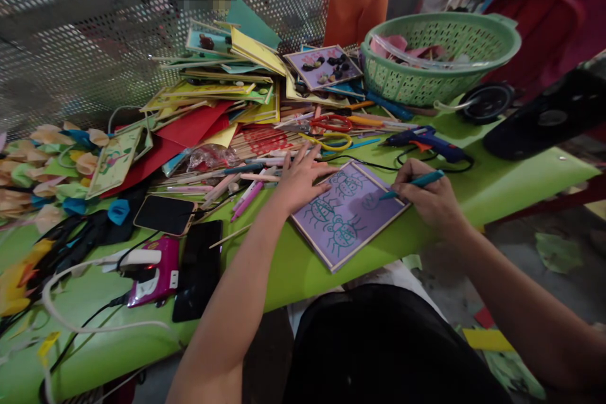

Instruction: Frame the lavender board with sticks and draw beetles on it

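A purple framed card [348, 214] with blue bug drawings lies on the green table [497, 186] in front of me. My left hand [299, 178] rests flat on the card's upper left corner, fingers spread. My right hand [428, 197] is closed round a teal pen [416, 182]. The pen's tip touches the card near its right corner.
A heap of coloured paper and framed cards [227, 85] fills the back. A green basket [438, 53] stands back right, a blue glue gun [428, 140] in front of it. Scissors [331, 129], pencils, two phones [165, 214], a pink device [154, 271] and cables lie left.
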`<act>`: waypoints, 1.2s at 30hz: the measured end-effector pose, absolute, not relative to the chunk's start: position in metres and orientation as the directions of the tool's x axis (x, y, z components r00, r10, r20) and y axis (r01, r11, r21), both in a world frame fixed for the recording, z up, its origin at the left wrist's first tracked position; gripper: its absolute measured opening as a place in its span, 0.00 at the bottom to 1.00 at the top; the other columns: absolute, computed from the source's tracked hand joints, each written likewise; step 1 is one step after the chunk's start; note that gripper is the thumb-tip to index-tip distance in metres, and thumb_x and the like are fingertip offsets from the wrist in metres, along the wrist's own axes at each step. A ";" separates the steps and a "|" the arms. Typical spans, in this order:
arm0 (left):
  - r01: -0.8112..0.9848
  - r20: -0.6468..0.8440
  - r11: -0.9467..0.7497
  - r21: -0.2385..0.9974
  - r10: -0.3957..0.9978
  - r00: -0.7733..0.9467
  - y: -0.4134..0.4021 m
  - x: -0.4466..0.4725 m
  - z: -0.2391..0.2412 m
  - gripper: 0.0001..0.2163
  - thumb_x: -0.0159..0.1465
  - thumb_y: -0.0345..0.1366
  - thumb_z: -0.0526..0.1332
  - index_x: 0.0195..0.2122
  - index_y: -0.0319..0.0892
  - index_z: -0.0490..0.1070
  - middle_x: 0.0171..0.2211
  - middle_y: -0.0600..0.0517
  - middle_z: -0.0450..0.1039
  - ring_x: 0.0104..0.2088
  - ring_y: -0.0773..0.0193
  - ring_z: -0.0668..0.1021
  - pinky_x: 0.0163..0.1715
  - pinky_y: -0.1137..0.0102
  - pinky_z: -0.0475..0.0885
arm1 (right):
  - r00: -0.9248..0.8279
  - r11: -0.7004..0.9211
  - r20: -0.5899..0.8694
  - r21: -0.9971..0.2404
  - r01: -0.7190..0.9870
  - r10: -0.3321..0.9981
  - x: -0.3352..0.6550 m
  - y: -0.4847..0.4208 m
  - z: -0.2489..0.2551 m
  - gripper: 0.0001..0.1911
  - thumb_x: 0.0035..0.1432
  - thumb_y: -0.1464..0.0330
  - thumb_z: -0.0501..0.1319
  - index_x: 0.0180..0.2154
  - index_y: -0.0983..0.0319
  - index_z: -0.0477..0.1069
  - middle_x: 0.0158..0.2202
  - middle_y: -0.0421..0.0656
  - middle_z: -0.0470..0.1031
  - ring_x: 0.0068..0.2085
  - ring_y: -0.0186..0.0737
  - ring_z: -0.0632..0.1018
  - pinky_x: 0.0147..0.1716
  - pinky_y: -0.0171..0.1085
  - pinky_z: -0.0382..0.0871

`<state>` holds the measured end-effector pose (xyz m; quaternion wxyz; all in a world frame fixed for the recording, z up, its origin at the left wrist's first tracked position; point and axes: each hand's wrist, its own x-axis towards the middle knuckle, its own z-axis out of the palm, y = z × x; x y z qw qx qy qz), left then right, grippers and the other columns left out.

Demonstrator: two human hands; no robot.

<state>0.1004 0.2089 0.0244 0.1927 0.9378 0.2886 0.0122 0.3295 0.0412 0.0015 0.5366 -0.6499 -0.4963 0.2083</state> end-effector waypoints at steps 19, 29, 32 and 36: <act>0.524 -0.076 -0.765 0.375 0.538 0.839 0.210 0.101 0.024 0.22 0.71 0.42 0.63 0.67 0.61 0.72 0.80 0.57 0.43 0.80 0.47 0.41 0.75 0.37 0.33 | 0.378 0.071 0.263 -0.890 0.451 0.888 0.336 0.047 -0.007 0.10 0.54 0.64 0.70 0.27 0.57 0.71 0.25 0.37 0.71 0.29 0.37 0.68 0.30 0.39 0.58; 0.538 -0.084 -0.763 0.358 0.547 0.833 0.209 0.102 0.026 0.22 0.71 0.41 0.64 0.67 0.61 0.73 0.80 0.56 0.44 0.80 0.46 0.41 0.76 0.38 0.33 | 0.418 0.082 0.190 -0.961 0.264 0.888 0.340 0.038 -0.013 0.10 0.61 0.60 0.71 0.36 0.57 0.74 0.29 0.37 0.74 0.28 0.35 0.73 0.28 0.36 0.64; 0.532 -0.074 -0.766 0.360 0.545 0.835 0.208 0.102 0.027 0.22 0.71 0.40 0.64 0.67 0.61 0.72 0.80 0.57 0.44 0.80 0.45 0.41 0.75 0.37 0.34 | 0.382 0.070 0.142 -0.978 0.196 0.913 0.345 0.031 -0.014 0.12 0.60 0.58 0.72 0.39 0.58 0.77 0.31 0.39 0.77 0.28 0.35 0.75 0.29 0.36 0.67; 0.537 -0.081 -0.765 0.356 0.548 0.833 0.208 0.102 0.027 0.22 0.71 0.41 0.64 0.67 0.60 0.73 0.80 0.55 0.44 0.80 0.46 0.41 0.76 0.39 0.33 | 0.352 0.061 0.115 -0.985 0.161 0.929 0.349 0.023 -0.011 0.12 0.55 0.61 0.76 0.34 0.59 0.77 0.27 0.39 0.76 0.26 0.34 0.73 0.25 0.34 0.65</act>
